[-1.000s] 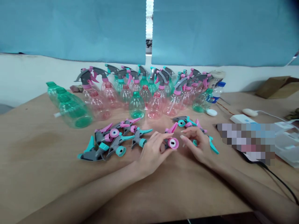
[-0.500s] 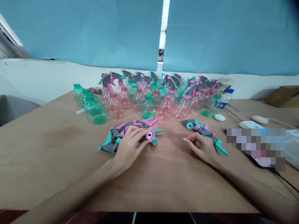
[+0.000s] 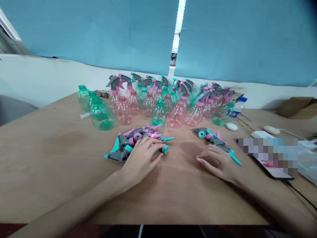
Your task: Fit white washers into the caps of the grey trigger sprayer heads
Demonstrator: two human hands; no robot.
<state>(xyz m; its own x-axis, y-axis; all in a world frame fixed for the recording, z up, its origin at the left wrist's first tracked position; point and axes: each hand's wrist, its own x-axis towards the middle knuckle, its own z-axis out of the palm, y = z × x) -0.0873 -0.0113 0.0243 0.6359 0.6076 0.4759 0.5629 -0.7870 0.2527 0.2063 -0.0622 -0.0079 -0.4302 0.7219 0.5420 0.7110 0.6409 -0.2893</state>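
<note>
My left hand point(image 3: 142, 155) lies over a loose pile of spray heads, its thumb and fingers closed around a grey spray head with a teal collar point(image 3: 165, 149). Just behind the knuckles, a pink-collared spray head point(image 3: 137, 136) rests on the pile. A teal-trimmed one point(image 3: 116, 155) lies to the left of the wrist. Over the table at the right, my right hand point(image 3: 218, 162) has its thumb and fingertips together, with nothing visible in them. Beside and behind it lie several more spray heads point(image 3: 213, 139), one partly covered by the hand.
Behind the piles stand several pink bottles point(image 3: 123, 114) and green bottles point(image 3: 102, 115), many at the back topped with spray heads. On the right are a white cap point(image 3: 231, 126), a phone-like device point(image 3: 269, 162) with blurred screen, a white mouse point(image 3: 271, 130) and a cardboard box point(image 3: 298, 107).
My left hand has let go of a pink-collared spray head, which now lies on the pile, and has closed on the teal-collared one. My right hand has shifted slightly toward me.
</note>
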